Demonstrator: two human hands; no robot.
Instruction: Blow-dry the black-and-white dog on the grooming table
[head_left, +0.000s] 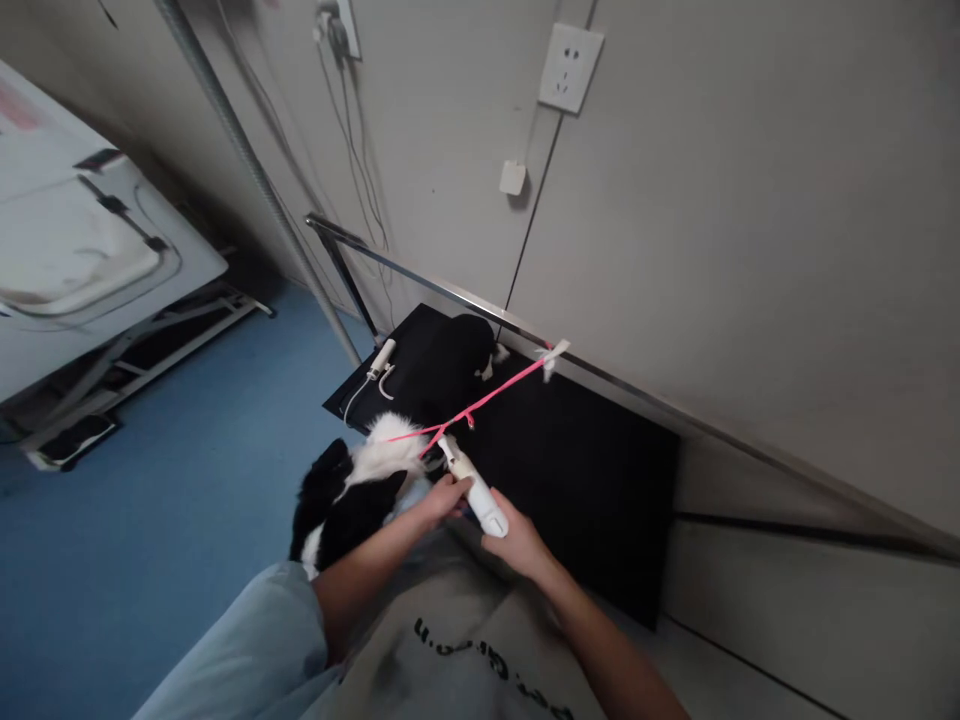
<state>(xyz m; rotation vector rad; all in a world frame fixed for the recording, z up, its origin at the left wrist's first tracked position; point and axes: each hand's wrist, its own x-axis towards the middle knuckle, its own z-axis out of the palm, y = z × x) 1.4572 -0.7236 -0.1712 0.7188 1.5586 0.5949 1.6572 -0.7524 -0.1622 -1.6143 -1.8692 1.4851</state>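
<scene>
The right hand (517, 540) is clamped round the rear of a slim white plastic clipper (484, 505) — its tip beside a furry black-and-white dog (386, 452) on the flat black table (577, 480). The left hand (448, 498) meets the clipper's side; whether it grips, I cannot tell. A thin pink leash (502, 390) stretches from the dog — up to the shiny metal bar (465, 296).

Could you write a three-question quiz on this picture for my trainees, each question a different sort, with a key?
1. What colour is the leash running toward the metal rail?
a) green
b) pink
c) yellow
2. True or false: a white corded device lies on the black table.
3. Fill in: the ____ grip holds the lower end of the white handheld tool.

Key: 1 b; 2 true; 3 right grip.
</scene>
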